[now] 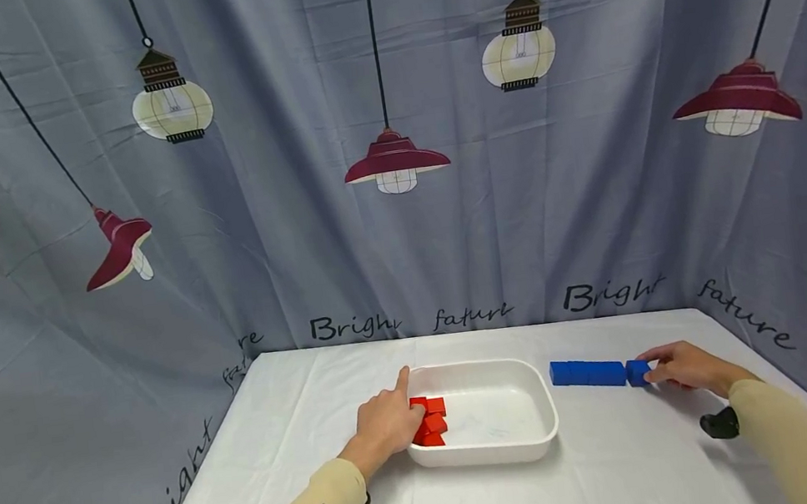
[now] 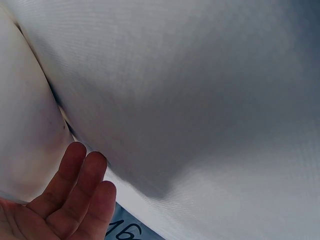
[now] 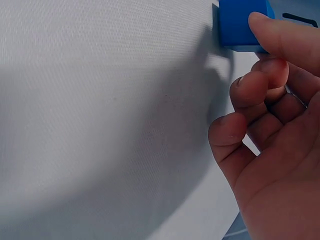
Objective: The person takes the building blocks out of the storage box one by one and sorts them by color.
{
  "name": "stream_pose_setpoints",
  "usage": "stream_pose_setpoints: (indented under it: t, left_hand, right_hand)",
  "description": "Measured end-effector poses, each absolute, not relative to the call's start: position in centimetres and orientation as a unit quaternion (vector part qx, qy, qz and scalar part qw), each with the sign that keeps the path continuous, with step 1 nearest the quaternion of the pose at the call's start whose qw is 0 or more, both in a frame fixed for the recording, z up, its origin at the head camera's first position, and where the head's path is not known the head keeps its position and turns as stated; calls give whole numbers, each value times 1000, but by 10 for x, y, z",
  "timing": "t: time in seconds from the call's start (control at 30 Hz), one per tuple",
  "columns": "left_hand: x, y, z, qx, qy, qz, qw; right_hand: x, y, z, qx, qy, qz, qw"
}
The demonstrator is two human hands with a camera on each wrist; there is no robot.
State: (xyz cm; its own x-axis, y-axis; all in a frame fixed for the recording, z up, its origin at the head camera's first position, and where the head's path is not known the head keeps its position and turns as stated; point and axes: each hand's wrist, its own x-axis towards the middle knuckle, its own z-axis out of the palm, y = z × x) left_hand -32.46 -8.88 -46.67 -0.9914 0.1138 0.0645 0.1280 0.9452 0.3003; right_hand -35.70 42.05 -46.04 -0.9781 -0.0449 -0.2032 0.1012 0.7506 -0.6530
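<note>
Left hand point(image 1: 385, 422), just left of the head view's lower centre, holds the near-left side of a white rectangular tray point(image 1: 498, 410), thumb over the rim, index finger stretched along it. Red blocks point(image 1: 436, 424) sit clustered at the tray's left end, beside that thumb. Right of the tray, a row of blue blocks point(image 1: 588, 373) lies on the white tablecloth point(image 1: 617, 453). Just beside the row's right end, in the frame's lower right, a blue cube point(image 1: 638, 373) is pinched by the right hand point(image 1: 685, 366), thumb against its face.
</note>
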Motion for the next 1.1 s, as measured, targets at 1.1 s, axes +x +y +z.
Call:
stream_pose_setpoints:
  t: [1.1]
  left_hand:
    - [-322,-88,-468,-61,-985,-159,35]
  right_hand:
    - [-359,403,-454,3,928,-367,60]
